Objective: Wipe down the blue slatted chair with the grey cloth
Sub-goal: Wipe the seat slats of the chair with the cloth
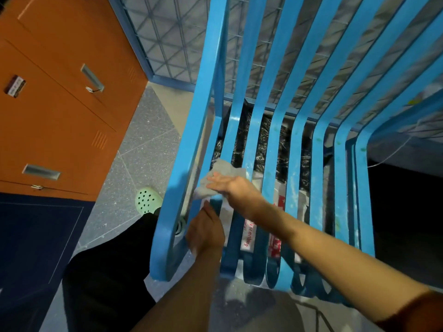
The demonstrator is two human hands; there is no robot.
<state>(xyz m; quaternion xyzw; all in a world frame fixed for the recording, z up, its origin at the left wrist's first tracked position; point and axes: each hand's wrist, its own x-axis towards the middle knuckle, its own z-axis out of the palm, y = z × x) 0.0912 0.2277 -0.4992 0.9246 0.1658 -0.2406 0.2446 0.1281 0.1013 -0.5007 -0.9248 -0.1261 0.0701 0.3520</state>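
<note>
**Blue slatted chair (194,140) with the grey cloth (223,168) on its left seat slats**

Orange metal lockers (60,104) with recessed handles fill the far left, above a dark navy panel (36,236). Beside them runs a grey speckled floor (143,152). A pale green clog (146,200) stands on it, and a black trouser leg (107,271) shows below the clog.

The chair takes up the middle and right of the view, seen from above. Its broad left side frame sweeps down next to the clog, and its slats curve from the backrest into the seat.

The left hand (206,232) is at the left front of the seat, back towards the camera. Its fingers curl round a seat slat and are partly hidden by it.

Just above it, the cloth lies crumpled across the leftmost seat slats, close to the side frame. The right hand (230,185) rests on top of it, fingers straight and together, pressing it flat against the slats. The right forearm reaches in from the lower right corner across the front of the seat.

Through the gaps between the slats show crinkled black plastic (241,142) and white packaging with red print (249,236), both lying under the seat. Behind the backrest stands a blue-framed wire mesh (167,32). The slats further right carry pale smears and specks. The space to the right of the chair is too dark to make out.
</note>
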